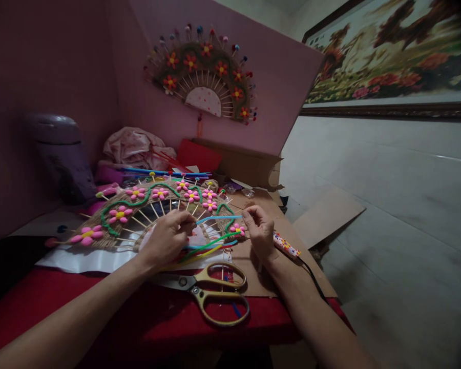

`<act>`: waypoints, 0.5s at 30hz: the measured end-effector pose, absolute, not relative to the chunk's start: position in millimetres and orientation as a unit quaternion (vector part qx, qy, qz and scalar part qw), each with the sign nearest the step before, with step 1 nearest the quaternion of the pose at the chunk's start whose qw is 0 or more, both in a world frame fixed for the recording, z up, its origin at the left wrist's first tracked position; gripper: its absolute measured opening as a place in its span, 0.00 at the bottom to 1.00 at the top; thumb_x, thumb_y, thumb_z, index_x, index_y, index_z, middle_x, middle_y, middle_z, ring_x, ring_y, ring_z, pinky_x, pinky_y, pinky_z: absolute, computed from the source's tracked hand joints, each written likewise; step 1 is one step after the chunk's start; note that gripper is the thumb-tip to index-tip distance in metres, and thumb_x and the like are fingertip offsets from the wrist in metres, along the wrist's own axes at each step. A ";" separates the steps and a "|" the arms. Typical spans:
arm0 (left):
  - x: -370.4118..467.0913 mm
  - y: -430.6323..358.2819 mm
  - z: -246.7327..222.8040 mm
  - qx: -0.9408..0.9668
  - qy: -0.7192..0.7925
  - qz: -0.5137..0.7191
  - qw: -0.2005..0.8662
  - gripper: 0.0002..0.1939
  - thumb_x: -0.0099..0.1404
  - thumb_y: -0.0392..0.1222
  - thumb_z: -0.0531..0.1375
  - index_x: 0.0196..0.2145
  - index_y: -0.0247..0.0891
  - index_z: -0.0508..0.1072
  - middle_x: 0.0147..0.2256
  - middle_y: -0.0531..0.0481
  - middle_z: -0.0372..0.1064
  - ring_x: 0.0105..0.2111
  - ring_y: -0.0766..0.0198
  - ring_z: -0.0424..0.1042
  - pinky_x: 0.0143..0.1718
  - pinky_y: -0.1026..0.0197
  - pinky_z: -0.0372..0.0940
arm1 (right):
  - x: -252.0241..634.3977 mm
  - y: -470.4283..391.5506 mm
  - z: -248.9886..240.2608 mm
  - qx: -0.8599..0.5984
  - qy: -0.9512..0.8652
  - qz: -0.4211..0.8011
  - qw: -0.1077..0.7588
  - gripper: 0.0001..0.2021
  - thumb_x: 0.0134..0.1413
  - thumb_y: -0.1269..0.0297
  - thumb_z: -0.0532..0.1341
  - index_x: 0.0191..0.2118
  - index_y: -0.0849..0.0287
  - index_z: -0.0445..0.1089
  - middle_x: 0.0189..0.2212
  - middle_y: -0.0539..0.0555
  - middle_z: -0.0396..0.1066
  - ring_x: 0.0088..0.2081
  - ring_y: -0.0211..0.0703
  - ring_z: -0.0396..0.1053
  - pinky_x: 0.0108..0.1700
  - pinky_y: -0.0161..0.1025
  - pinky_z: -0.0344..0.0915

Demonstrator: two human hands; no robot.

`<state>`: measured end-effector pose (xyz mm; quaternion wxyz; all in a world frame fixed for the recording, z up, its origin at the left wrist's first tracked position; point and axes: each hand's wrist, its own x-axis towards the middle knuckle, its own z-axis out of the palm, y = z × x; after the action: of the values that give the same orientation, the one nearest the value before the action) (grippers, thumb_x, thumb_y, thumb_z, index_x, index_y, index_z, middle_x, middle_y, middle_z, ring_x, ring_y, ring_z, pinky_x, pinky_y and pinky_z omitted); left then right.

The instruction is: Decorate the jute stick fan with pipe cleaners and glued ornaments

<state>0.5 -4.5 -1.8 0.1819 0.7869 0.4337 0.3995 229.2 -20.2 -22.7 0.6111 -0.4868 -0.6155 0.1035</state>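
Note:
A light blue pipe cleaner (221,218) stretches between my two hands. My left hand (167,238) pinches one end, and the fingers of my right hand (258,230) close on the other. Behind them lies a fan-shaped craft (138,207) of twine and thin sticks, with pink flowers and wavy green strips on it. Green, yellow and blue pipe cleaners (207,251) lie below the stretched one. Gold-handled scissors (211,292) rest at the front, their blades partly behind my left forearm. Just right of my right hand is a flower-patterned glue gun (287,245) with a black cord.
A purple flask (63,154) stands at the left, near bundled pink cloth (136,146). A similar finished fan (203,74) hangs on the pink panel behind. Cardboard (249,279) and a red cloth (130,312) cover the table, whose right edge faces the tiled wall.

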 end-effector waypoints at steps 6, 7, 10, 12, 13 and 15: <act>-8.6 8.3 0.5 0.800 0.426 0.361 0.219 0.07 0.55 0.39 0.55 0.24 0.37 0.72 0.25 0.51 0.68 0.27 0.64 0.65 0.28 0.63 0.59 | 229.4 -20.9 -23.6 -0.485 -0.668 0.134 0.549 0.11 0.54 0.59 0.56 0.26 0.59 0.62 0.19 0.46 0.59 0.21 0.33 0.57 0.23 0.32 0.54; -9.6 9.6 1.2 0.797 0.425 0.360 0.232 0.07 0.55 0.39 0.55 0.24 0.37 0.72 0.25 0.51 0.68 0.26 0.65 0.65 0.28 0.63 0.59 | 228.9 -20.6 -24.7 -0.488 -0.673 0.136 0.538 0.10 0.54 0.60 0.56 0.27 0.59 0.63 0.19 0.46 0.61 0.21 0.33 0.58 0.24 0.32 0.55; -10.4 10.4 3.0 0.786 0.425 0.366 0.261 0.07 0.53 0.39 0.54 0.23 0.36 0.71 0.22 0.53 0.66 0.24 0.66 0.64 0.26 0.64 0.57 | 227.6 -20.1 -25.2 -0.491 -0.700 0.101 0.509 0.07 0.54 0.63 0.57 0.30 0.59 0.67 0.24 0.49 0.66 0.25 0.36 0.62 0.28 0.34 0.59; -10.1 10.3 3.1 0.768 0.432 0.385 0.275 0.07 0.52 0.40 0.54 0.23 0.36 0.70 0.21 0.53 0.65 0.23 0.66 0.63 0.25 0.65 0.57 | 227.3 -21.1 -22.6 -0.473 -0.719 0.054 0.507 0.05 0.54 0.64 0.57 0.31 0.58 0.68 0.28 0.51 0.67 0.32 0.40 0.64 0.35 0.37 0.61; -10.1 10.7 2.7 0.758 0.437 0.398 0.275 0.07 0.52 0.40 0.54 0.23 0.36 0.69 0.21 0.53 0.65 0.23 0.66 0.62 0.25 0.65 0.56 | 227.4 -22.1 -20.8 -0.459 -0.725 0.029 0.513 0.05 0.54 0.65 0.57 0.31 0.58 0.68 0.30 0.52 0.67 0.35 0.41 0.65 0.38 0.39 0.61; -10.6 12.3 1.2 0.741 0.452 0.423 0.260 0.07 0.52 0.41 0.54 0.23 0.36 0.69 0.21 0.53 0.64 0.23 0.66 0.62 0.25 0.64 0.56 | 228.2 -24.6 -17.1 -0.434 -0.723 -0.022 0.537 0.04 0.53 0.65 0.58 0.32 0.58 0.68 0.33 0.54 0.65 0.39 0.44 0.64 0.42 0.42 0.60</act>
<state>-10.6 12.3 1.2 0.2604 0.7407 0.4524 0.4230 228.2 -24.6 -17.1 0.5367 -0.4342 -0.7231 -0.0222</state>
